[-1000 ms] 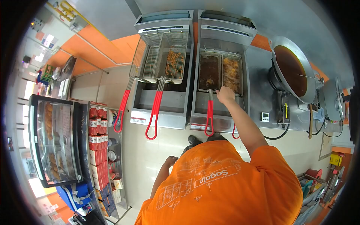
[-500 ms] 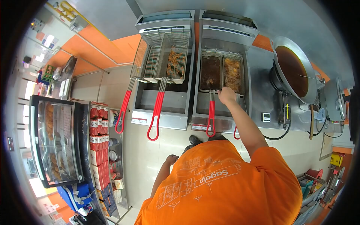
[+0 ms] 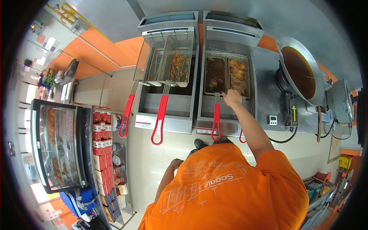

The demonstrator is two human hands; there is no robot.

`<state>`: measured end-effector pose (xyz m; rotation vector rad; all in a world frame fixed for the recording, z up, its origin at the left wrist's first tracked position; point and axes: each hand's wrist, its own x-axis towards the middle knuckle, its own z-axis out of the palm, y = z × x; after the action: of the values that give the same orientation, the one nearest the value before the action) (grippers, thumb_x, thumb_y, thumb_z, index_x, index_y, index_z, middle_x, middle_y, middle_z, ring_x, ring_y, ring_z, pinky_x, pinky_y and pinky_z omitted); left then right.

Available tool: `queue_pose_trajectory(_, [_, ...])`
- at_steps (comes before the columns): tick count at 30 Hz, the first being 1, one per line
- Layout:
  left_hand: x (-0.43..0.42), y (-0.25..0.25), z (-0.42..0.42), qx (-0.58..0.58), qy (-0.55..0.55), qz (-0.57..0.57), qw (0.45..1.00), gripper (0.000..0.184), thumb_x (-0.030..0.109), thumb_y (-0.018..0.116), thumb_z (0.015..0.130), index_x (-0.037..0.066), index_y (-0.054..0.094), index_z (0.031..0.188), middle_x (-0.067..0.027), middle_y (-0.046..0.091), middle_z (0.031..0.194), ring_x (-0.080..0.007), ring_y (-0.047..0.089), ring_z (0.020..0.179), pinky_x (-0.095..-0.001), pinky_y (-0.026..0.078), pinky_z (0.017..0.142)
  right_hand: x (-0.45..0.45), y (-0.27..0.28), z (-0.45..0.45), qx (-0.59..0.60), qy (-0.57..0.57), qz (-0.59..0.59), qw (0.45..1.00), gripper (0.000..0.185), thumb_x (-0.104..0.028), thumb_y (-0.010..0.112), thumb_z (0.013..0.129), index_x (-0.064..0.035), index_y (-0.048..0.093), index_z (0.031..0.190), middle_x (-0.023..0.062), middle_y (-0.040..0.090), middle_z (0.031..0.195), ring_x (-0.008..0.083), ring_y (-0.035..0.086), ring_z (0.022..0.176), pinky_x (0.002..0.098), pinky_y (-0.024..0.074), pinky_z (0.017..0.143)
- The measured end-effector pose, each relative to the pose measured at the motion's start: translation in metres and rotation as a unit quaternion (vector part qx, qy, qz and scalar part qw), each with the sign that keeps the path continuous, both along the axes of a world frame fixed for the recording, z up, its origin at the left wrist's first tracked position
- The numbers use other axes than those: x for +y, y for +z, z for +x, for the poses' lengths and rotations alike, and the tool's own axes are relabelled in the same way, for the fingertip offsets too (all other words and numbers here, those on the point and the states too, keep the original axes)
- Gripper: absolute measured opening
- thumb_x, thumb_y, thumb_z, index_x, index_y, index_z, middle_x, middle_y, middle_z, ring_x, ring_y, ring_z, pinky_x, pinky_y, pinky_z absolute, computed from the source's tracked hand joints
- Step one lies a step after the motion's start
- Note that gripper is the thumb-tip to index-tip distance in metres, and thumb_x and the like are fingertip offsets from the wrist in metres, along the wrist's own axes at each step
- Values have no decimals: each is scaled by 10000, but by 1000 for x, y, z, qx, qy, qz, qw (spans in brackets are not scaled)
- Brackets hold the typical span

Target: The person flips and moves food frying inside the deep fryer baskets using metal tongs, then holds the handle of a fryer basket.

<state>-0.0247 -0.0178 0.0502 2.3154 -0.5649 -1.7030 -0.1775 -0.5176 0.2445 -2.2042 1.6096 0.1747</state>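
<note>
My right hand (image 3: 231, 98) is closed at the front edge of the right-hand fryer, over the gap between two baskets in dark oil. What its fingers hold, if anything, is too small to make out. Golden pieces of food bubble in the right fry basket (image 3: 239, 78). The left fry basket (image 3: 216, 76) sits in oil with darker contents, its red handle (image 3: 216, 124) pointing towards me. Low beside my body hangs my left hand (image 3: 176, 164), away from the fryers; its fingers are too unclear to read.
Left, another fryer (image 3: 165, 104) carries raised wire baskets, one with small fried bits (image 3: 180, 67); their red handles jut forward. Right stand a large oil-filled wok (image 3: 301, 73) and a small timer (image 3: 272, 120). A glass display case (image 3: 57, 145) and shelved red boxes (image 3: 100, 143) line the left.
The bubbling around the food in the right basket has shifted. Both of my hands stay in nearly the same place.
</note>
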Motion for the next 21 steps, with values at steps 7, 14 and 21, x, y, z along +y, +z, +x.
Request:
queue_pose_trajectory(7, [10,-19,3,0,3,-11,1000,459,382,633,839,-30,671,1038,-150,701,962,-260,662,883,-351,509,804,-1,-1,1,-4,4,4,1000,373,-356,571,909,-4,662,992,202,662,1028,367,628,1002,461,504,850])
queue_pose_trajectory(14, [14,-33,4,-3,-11,-20,1000,459,369,648,832,-37,662,1045,-152,702,958,-254,663,879,-353,513,796,-5,-9,-1,-9,24,-27,999,375,-365,576,898,-5,673,934,217,668,970,372,638,957,462,510,818])
queue_pose_trajectory(21, [10,-15,5,35,48,-3,998,449,358,643,846,-38,654,1057,-139,698,938,-231,658,770,-348,527,677,-14,-5,-14,-3,162,-116,980,314,-326,576,896,-20,646,920,180,676,826,353,662,821,463,515,720])
